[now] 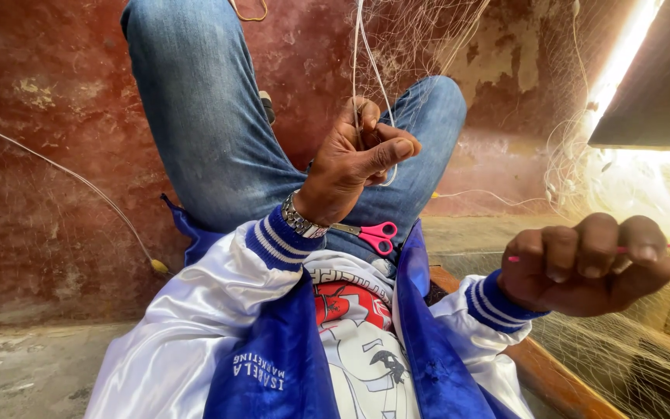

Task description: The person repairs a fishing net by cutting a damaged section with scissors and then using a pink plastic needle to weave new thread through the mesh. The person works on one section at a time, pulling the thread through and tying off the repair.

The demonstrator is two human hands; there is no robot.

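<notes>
Seated person here, legs in blue jeans (211, 132) stretched out in front, working on a fine fishing net (622, 349) that hangs across the right side and piles up down by a wooden plank (560, 380). The left hand (354, 167) is up over the lap, thumb and fingers pinched closed on a pair of white cords (370, 62) that run straight up out of view (there's a metal watch (302, 223) on that wrist). The right hand (591, 264) is curled into a tight fist, out to the side and lower, gripping a thin pink needle-like stick (515, 258) that pokes out both ends. Pink-handled scissors (374, 235) lie on the lap just below the left wrist, not touched by either hand.
</notes>
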